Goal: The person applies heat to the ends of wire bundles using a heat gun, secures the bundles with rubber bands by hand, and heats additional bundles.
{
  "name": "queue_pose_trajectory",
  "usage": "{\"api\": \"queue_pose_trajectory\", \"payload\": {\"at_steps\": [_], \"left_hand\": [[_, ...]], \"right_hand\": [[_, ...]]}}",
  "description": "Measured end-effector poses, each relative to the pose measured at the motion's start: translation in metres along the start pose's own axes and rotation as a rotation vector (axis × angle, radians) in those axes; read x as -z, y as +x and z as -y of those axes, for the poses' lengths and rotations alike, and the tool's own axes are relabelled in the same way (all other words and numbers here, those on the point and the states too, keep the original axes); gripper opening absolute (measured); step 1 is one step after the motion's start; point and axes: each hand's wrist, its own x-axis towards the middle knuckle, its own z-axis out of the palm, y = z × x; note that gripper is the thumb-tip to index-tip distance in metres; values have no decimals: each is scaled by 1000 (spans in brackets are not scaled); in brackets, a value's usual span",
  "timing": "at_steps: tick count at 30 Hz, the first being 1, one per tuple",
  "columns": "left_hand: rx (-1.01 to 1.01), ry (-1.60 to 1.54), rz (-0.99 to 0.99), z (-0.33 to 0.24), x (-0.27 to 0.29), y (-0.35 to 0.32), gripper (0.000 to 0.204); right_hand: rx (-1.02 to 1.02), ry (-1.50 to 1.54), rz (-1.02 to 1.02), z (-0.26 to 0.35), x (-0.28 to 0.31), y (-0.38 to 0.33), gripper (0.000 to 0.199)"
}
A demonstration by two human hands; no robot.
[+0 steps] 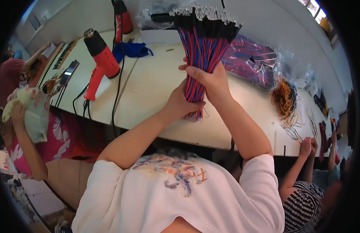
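A thick bundle of red and blue wires (201, 50) stands upright above the table, gathered between my two hands. Black sleeves and silvery metal terminals crowd its fanned-out far end. My right hand (211, 79) wraps round the middle of the bundle, thumb across the front. Lower down, my left hand (182, 100) closes round the narrow near end, its thumb under the wires. Loose wire ends poke out below the left hand. Behind the bundle, a clear plastic bag of more red and blue wires (251, 62) lies on the table.
A red heat gun (100, 62) stands on the white table (149, 85) at left, its black cord hanging over the edge. Another heat gun (123, 23) and a blue cloth (133, 50) are behind it. Orange and black wires (284, 99) lie at right. Co-workers sit on both sides.
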Motion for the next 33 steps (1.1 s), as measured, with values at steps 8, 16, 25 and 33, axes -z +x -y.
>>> {"api": "queue_pose_trajectory", "payload": {"at_steps": [8, 16, 25, 33], "left_hand": [[108, 53, 155, -7, 12, -6, 52], [-120, -310, 168, -39, 61, 12, 89], [-42, -300, -61, -122, 48, 17, 83], [-69, -232, 72, -130, 63, 20, 78]], "right_hand": [[174, -126, 121, 6, 0, -3, 64], [-98, -159, 39, 20, -21, -17, 29], [183, -347, 93, -1, -38, -20, 46], [146, -394, 105, 18, -33, -21, 32]]}}
